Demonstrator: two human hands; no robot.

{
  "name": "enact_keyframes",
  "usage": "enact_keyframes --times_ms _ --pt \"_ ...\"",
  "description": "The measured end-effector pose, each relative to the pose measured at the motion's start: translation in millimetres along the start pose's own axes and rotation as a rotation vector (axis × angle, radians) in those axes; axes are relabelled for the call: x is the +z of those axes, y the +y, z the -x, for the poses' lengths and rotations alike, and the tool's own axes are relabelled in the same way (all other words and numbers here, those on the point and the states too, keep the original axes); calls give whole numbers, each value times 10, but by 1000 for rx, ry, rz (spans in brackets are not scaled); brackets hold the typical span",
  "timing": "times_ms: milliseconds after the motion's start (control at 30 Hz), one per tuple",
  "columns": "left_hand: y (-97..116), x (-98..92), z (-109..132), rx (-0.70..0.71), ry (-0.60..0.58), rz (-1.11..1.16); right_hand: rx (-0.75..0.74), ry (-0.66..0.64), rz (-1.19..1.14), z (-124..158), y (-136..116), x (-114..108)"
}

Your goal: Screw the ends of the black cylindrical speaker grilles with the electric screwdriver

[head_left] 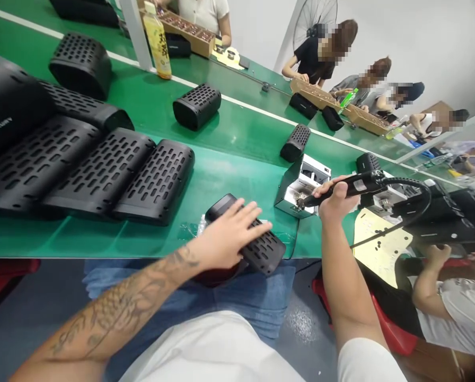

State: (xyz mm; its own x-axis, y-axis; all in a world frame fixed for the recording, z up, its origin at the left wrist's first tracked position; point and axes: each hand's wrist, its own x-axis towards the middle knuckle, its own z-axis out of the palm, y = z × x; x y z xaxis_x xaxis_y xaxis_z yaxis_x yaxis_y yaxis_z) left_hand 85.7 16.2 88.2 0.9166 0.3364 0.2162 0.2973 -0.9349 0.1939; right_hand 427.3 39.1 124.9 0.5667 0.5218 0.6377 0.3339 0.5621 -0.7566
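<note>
My left hand (231, 233) lies with spread fingers across a black perforated speaker housing (266, 250), whose near end reaches the table's front edge. Part of the housing is hidden under the palm. A black electric screwdriver (346, 190) is gripped in my right hand (336, 201), with its cable trailing off to the right. Its tip points into the front of a white and black box-shaped screw feeder (303, 183); whether the tip touches a screw is too small to tell. Clear plastic wrap (201, 225) lies beside my left hand.
Several black perforated housings (156, 180) stand in a row on the left. More housings (196, 106) are spread along the green table (229, 164). A yellow drink bottle (157, 42) stands by a post. A yellow sheet (380, 244) and a co-worker's arm (432, 276) are at right.
</note>
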Motion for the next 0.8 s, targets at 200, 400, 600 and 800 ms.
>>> enact_keyframes --times_ms 200,400,600,800 --pt "-121 -281 -143 -317 -170 -170 57 -86 -11 97 -236 4" --pt "-55 -324 -18 -414 -297 -120 124 -268 -294 470 -912 -5" --pt "-87 -360 -50 -432 -311 -103 166 -412 -381 825 -1090 182" --pt "-63 -342 -32 -432 -293 -91 228 -434 -424 886 -968 327"
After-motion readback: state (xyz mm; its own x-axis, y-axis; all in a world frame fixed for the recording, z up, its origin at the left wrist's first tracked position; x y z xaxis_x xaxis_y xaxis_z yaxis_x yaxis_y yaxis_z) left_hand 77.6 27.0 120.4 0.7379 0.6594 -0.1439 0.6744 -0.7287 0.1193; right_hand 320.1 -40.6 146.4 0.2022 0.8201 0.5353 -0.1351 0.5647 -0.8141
